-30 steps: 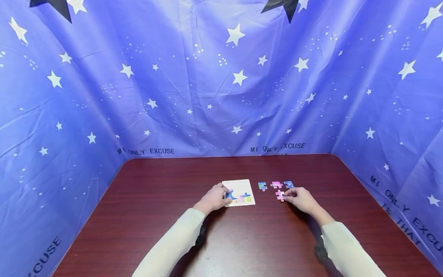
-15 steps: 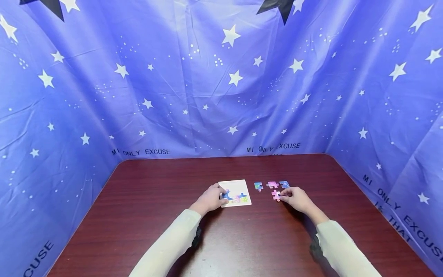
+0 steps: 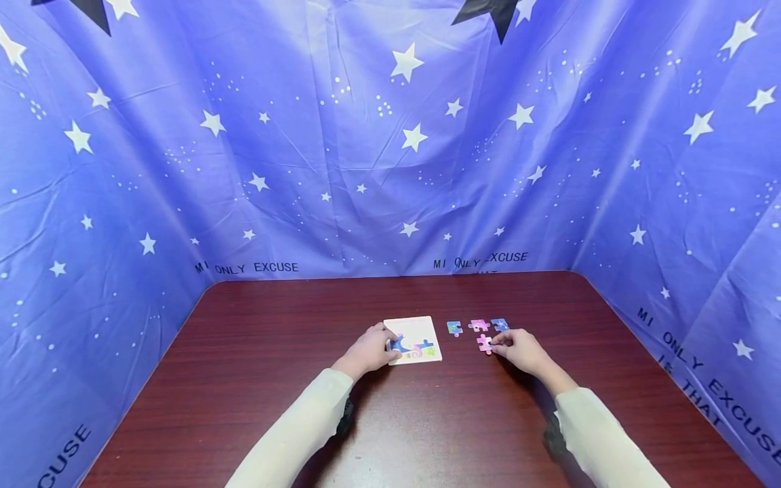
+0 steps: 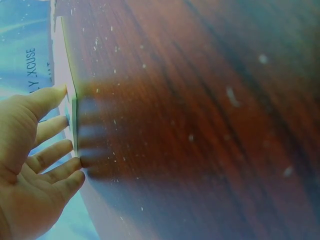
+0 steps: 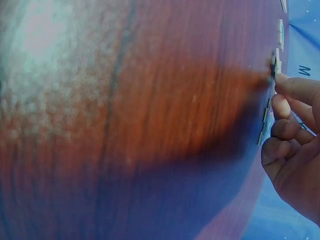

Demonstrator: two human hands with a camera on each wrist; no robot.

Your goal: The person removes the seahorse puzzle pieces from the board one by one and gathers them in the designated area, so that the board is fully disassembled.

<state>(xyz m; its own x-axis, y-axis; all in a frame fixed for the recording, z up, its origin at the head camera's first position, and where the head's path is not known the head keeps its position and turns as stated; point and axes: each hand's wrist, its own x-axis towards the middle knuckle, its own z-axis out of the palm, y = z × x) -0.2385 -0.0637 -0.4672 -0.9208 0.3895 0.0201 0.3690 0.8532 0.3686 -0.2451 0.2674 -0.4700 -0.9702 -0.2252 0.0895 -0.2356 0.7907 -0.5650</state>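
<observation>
A white square puzzle board [image 3: 412, 327] lies near the middle of the table, its near part filled with coloured pieces. My left hand [image 3: 369, 349] rests at its left edge, fingers over the rim. In the left wrist view, the fingers of my left hand [image 4: 45, 155] are fairly straight and touch the board [image 4: 70, 90]. Right of the board, my right hand [image 3: 520, 349] pinches a pink puzzle piece [image 3: 484, 343] between thumb and fingertip, close over the table. From the right wrist, the pinching fingers [image 5: 300, 90] hold that piece [image 5: 277, 61] seen edge-on.
Just beyond the pinched piece lie a blue-green puzzle piece [image 3: 454, 328], a pink one [image 3: 478, 325] and a blue one [image 3: 499, 324] in a row. The dark red wooden table [image 3: 415, 413] meets a purple star-patterned curtain [image 3: 360, 230] at its back and sides.
The head view has shifted slightly, so everything sits a little further left in it. Both hands keep their places relative to the board and pieces.
</observation>
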